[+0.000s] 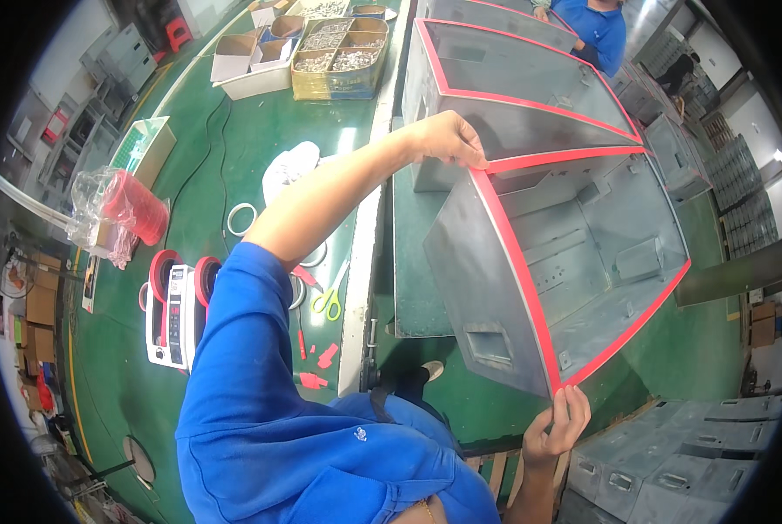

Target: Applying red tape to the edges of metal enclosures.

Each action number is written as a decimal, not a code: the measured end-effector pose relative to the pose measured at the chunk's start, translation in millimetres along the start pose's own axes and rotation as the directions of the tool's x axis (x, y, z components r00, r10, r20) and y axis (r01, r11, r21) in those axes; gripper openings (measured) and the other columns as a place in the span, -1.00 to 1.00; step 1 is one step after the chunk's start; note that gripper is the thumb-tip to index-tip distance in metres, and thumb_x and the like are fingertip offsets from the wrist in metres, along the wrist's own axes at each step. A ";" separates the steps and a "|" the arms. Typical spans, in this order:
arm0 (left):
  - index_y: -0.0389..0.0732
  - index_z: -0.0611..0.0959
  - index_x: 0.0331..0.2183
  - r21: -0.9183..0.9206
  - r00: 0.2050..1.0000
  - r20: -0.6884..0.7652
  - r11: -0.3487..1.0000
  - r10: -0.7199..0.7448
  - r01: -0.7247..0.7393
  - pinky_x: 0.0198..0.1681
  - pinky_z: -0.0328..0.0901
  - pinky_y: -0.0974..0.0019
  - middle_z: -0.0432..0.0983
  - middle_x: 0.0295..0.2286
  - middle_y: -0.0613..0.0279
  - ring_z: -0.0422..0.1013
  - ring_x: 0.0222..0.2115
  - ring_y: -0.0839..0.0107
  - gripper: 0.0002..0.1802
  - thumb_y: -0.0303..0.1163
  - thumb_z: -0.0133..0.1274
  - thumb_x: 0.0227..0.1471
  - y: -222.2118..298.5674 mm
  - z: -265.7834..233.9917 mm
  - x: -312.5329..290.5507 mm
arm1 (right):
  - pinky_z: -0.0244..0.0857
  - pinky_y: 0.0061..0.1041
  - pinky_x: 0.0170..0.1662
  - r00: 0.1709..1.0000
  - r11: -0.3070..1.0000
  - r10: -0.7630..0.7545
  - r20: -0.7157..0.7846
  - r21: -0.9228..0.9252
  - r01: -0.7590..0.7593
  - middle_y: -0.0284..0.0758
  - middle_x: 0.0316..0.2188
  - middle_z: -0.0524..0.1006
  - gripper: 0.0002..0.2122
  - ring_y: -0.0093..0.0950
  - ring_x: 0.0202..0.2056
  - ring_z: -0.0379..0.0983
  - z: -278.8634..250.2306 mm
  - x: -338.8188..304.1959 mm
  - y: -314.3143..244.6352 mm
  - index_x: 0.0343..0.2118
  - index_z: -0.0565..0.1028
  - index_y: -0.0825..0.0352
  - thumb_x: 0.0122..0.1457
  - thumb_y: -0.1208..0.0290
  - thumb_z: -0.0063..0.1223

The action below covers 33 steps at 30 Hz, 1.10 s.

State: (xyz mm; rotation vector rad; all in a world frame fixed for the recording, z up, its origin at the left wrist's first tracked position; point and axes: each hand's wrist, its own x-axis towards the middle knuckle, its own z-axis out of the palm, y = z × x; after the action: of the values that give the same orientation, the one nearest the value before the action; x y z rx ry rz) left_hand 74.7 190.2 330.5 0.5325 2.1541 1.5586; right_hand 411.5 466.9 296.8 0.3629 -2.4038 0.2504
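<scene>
A grey metal box shell (496, 306) lies with its open side up, and red tape (523, 262) runs along its rim. At the rim's far left corner, my left hand (450, 140) is closed in a pinch on the tape. My right hand (561, 425) is at the near corner, fingers curled and fingertips against the tape there; its thumb is bent in toward them. Just behind stands another grey shell (478, 118), its rim edged in red as well.
Left of me, a green table (260, 166) carries a white tape dispenser (174, 314), yellow-green scissors (328, 301), tape scraps (312, 381) and bins of small metal parts (338, 59). Grey boxes (670, 445) stack at lower right. A co-worker in blue (596, 35) stands at the far end.
</scene>
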 end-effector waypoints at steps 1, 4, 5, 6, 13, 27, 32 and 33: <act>-0.19 0.65 -0.55 0.000 1.000 -0.002 1.000 0.001 -0.001 -0.58 0.11 0.54 0.50 -0.61 0.38 0.27 -0.61 0.62 -0.85 -0.35 0.25 -0.26 -0.2 -0.3 -0.3 | 0.32 -0.23 -0.21 1.000 1.000 0.002 0.002 0.001 -0.002 -0.09 -0.23 0.37 -0.67 -0.13 -0.22 0.34 -0.3 0.3 -0.2 -0.24 0.41 0.52 -0.15 0.81 -0.20; -0.19 0.65 -0.55 -0.005 1.000 -0.004 1.000 0.011 -0.011 -0.60 0.09 0.55 0.49 -0.62 0.39 0.26 -0.62 0.64 -0.85 -0.36 0.25 -0.27 -1.9 0.2 0.2 | 0.32 -0.23 -0.20 1.000 1.000 0.005 0.007 0.007 -0.005 -0.09 -0.23 0.37 -0.67 -0.14 -0.21 0.34 -0.6 0.5 -0.5 -0.24 0.41 0.52 -0.15 0.82 -0.20; -0.19 0.65 -0.55 -0.006 1.000 -0.005 1.000 0.016 -0.016 -0.60 0.09 0.55 0.49 -0.62 0.39 0.25 -0.63 0.64 -0.85 -0.36 0.25 -0.27 -2.2 0.3 0.1 | 0.31 -0.23 -0.20 1.000 1.000 0.006 0.008 0.010 -0.006 -0.09 -0.23 0.37 -0.67 -0.14 -0.21 0.34 -0.5 0.4 -0.6 -0.24 0.41 0.52 -0.15 0.82 -0.20; -0.19 0.65 -0.55 -0.006 1.000 -0.008 1.000 0.018 -0.018 -0.60 0.09 0.55 0.49 -0.62 0.40 0.25 -0.63 0.65 -0.85 -0.36 0.25 -0.27 -2.1 0.4 -0.3 | 0.31 -0.23 -0.19 1.000 1.000 0.007 0.007 0.012 -0.007 -0.09 -0.23 0.37 -0.67 -0.14 -0.21 0.34 -0.4 0.3 -0.5 -0.24 0.41 0.52 -0.15 0.82 -0.21; -0.18 0.65 -0.55 0.029 0.999 -0.033 0.999 0.040 -0.039 -0.59 0.11 0.55 0.48 -0.62 0.41 0.26 -0.62 0.65 -0.86 -0.36 0.25 -0.27 -2.0 2.1 -3.1 | 0.30 -0.24 -0.18 1.000 1.000 0.018 0.008 0.020 -0.018 -0.09 -0.22 0.36 -0.68 -0.14 -0.20 0.33 0.3 -0.7 -0.7 -0.24 0.40 0.52 -0.13 0.82 -0.22; -0.20 0.63 -0.56 0.248 0.973 -0.071 0.949 0.219 -0.196 -0.46 0.24 0.49 0.49 -0.55 0.40 0.34 -0.55 0.62 -0.84 -0.33 0.22 -0.24 -7.7 4.8 -4.3 | 0.28 -0.24 -0.15 1.000 1.000 0.022 0.010 0.018 -0.023 -0.09 -0.19 0.35 -0.66 -0.14 -0.17 0.32 -0.4 -1.2 -2.8 -0.22 0.40 0.52 -0.13 0.82 -0.21; -0.18 0.61 -0.47 0.246 0.989 -0.059 0.962 0.137 -0.119 -0.48 0.23 0.49 0.48 -0.49 0.40 0.34 -0.55 0.62 -0.82 -0.34 0.21 -0.22 -1.7 8.7 -11.4 | 0.28 -0.24 -0.14 1.000 1.000 0.018 0.006 0.010 -0.018 -0.10 -0.19 0.36 -0.66 -0.15 -0.17 0.32 0.8 -3.9 -0.8 -0.21 0.39 0.51 -0.12 0.81 -0.21; -0.18 0.60 -0.43 0.202 0.988 -0.077 0.972 0.134 -0.116 -0.50 0.22 0.49 0.48 -0.49 0.41 0.33 -0.54 0.63 -0.79 -0.34 0.21 -0.21 -0.7 10.6 -13.2 | 0.29 -0.24 -0.15 1.000 1.000 0.018 0.001 0.018 -0.018 -0.10 -0.19 0.36 -0.66 -0.15 -0.17 0.32 1.0 -3.4 -0.6 -0.21 0.39 0.51 -0.12 0.81 -0.21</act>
State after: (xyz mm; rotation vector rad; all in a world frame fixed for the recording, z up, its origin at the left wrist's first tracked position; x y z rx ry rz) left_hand 91.5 191.3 328.4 0.6859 2.4019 1.4665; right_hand 413.5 466.8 293.8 0.3501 -2.4081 0.2803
